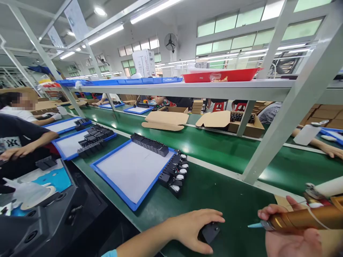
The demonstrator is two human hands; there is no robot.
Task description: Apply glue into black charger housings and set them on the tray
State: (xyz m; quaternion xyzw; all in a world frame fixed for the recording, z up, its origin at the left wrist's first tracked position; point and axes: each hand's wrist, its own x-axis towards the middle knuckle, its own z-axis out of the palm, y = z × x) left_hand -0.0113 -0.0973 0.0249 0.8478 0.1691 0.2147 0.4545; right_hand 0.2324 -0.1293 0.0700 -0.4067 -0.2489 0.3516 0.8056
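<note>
The left hand (194, 228) rests on the green tabletop (235, 200), its grip closed around a small black part (210, 232) that sits on the surface. Just to the right, the right hand (291, 242) has its grip clamped on a gold tool (302, 218), whose blue tip points toward the part. A blue-rimmed tray (107, 173) lies beyond.
</note>
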